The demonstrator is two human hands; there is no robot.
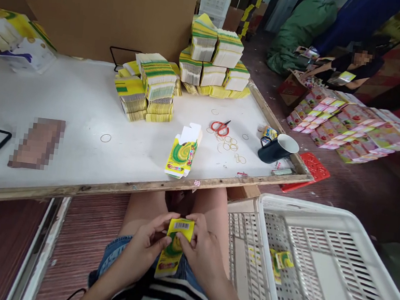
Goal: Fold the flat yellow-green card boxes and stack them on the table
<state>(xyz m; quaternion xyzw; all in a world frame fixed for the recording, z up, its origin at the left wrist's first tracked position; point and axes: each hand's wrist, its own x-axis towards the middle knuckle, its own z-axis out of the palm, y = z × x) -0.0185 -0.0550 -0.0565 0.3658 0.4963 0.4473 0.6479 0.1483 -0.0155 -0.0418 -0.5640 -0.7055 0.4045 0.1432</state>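
- Left hand [148, 242]: fingers bent, thumb [160, 246] pressing in a pinch grip.
- Right hand [204, 249]: alongside, gripping likewise, thumb pointing far-left.
- Forearms [113, 275]: bare, converging from near left and near right.

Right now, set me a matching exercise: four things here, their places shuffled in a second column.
Things:
1. Red-handled metal scissors
2. Dark round-mouthed mug
3. Yellow-and-green barcoded cardboard carton
4. Bulging green sack

Places:
A. Held by the left hand and right hand
B. Beyond the white table
C. Beside loose rubber bands
D. Near the table's right end

Pairs: 1-C; 2-D; 3-A; 4-B
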